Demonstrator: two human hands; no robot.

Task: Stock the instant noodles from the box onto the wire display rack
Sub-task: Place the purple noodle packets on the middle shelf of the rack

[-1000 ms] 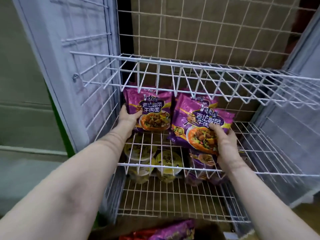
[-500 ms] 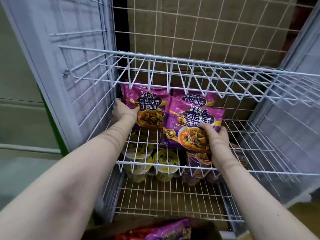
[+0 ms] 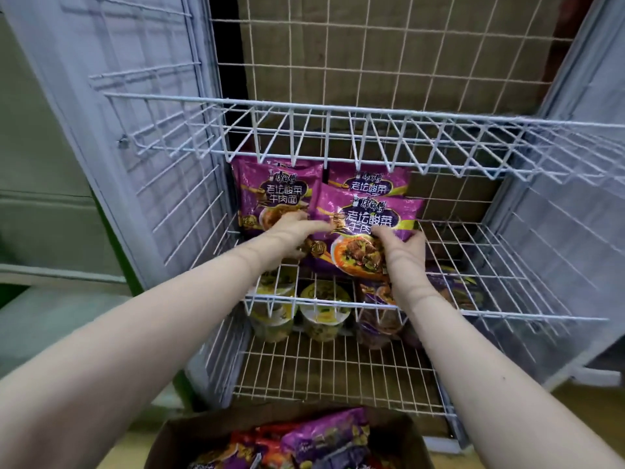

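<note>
Status: early in the stocking run, my read.

Done so far: three purple glossy plastic instant-noodle packets stand upright at the back-left of the middle shelf of the white wire display rack. The left purple packet sits against the left side. The rear purple packet is just beside it. The front purple packet overlaps both, with its bottom edge on the shelf wires, slightly tilted.

Hands, both on the front purple packet:
- left hand: fingers fairly straight, laid across its lower-left corner and touching it. Can't tell if the thumb pinches underneath.
- right hand: fingers curled round the lower-right edge, gripping it.

So that packet is on the shelf but not yet released. Looks like the seating/squaring step.

Lower shelf, seen through the wires: yellow-lidded round noodle cups and more purple packets beside them.

Left to do: the brown cardboard box, at the bottom of view in front of the rack, has purple and red-orange packets in it. Only the top layer shows, so no count. I see stock only on the middle and lower shelves, and the middle shelf has bare wire to the right of the three packets. Judging by that, most of the job remains.
</note>
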